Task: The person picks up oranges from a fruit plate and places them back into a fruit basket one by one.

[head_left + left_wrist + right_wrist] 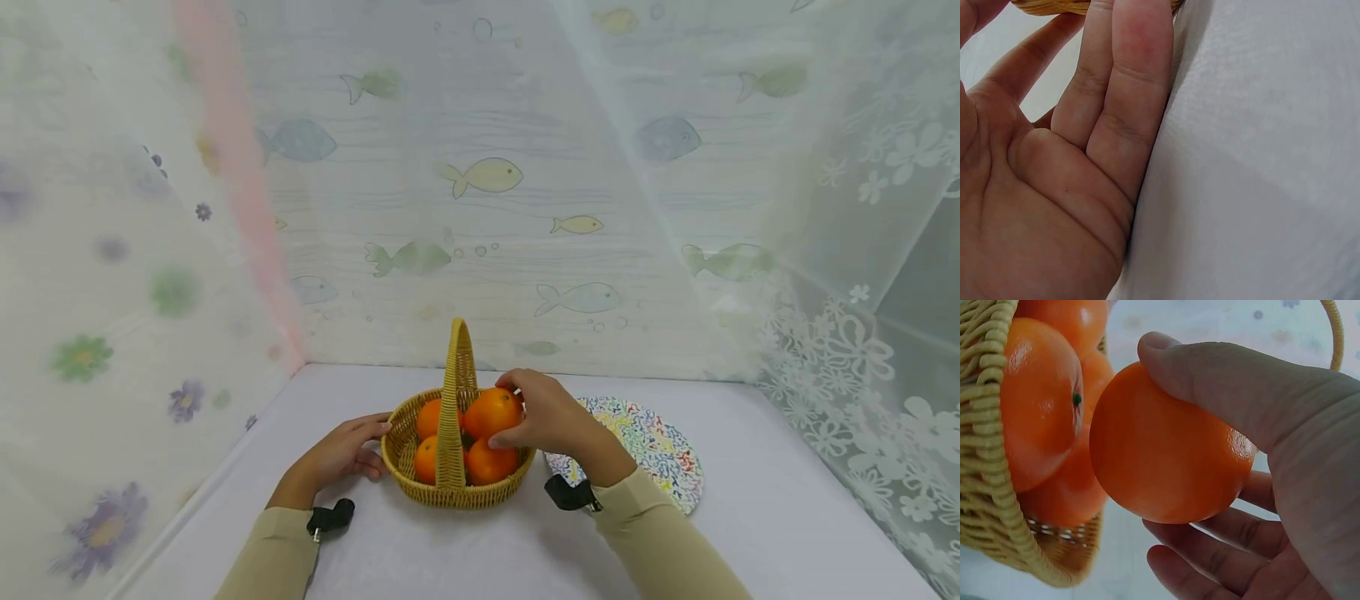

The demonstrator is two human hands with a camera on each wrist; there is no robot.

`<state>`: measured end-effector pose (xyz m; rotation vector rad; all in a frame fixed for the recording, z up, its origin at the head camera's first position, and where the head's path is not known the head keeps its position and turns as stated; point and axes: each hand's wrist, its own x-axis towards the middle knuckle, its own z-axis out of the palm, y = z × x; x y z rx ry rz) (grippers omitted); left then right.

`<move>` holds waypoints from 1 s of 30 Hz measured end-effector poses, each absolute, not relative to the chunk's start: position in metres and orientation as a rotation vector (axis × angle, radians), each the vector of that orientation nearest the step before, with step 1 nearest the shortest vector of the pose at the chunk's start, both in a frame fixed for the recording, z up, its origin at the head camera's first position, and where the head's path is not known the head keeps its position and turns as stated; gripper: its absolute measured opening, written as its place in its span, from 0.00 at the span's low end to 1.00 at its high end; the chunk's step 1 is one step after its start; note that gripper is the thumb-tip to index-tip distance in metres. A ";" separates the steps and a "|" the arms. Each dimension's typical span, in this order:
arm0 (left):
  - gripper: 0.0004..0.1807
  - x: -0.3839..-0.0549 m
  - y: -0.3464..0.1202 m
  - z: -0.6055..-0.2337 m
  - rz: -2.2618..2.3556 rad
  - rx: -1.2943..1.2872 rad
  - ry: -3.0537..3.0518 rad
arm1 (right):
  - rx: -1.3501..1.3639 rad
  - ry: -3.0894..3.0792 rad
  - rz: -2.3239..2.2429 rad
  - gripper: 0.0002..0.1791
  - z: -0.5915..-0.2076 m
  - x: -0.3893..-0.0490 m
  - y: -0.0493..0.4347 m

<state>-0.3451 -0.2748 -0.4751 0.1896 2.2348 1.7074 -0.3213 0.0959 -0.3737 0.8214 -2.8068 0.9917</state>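
Note:
A yellow woven basket (480, 497) with a tall arched handle (459, 358) stands on the table. Several oranges lie in it, among them a front-left orange (426, 460) and a front-right orange (491, 462). Above its right side my right hand (553, 414) holds another orange (1172, 447) between thumb and fingers. The right wrist view shows that orange apart from the basket wall, beside an orange with a green stem mark (1041, 406). At the basket's left side, my left hand (339, 452) touches the rim with its fingers extended; its fingertips are partly cut off in the left wrist view.
A round mat or plate (663, 450) with a multicoloured pattern lies on the white tabletop (450, 554), right of the basket and partly behind my right arm. Sheer curtains with fish (491, 175) and flowers (101, 529) hang behind and at both sides.

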 end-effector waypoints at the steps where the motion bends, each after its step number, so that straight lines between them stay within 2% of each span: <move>1: 0.38 -0.345 -0.275 -0.475 1.708 0.190 2.234 | 0.819 -2.811 0.995 0.41 -0.374 -0.321 0.095; 16: 0.39 -0.342 -0.274 -0.471 1.693 0.185 2.239 | 0.820 -2.803 1.102 0.42 -0.377 -0.323 0.079; 30: 0.38 -0.343 -0.276 -0.473 1.698 0.195 2.237 | 0.711 -2.736 1.323 0.40 -0.392 -0.317 0.071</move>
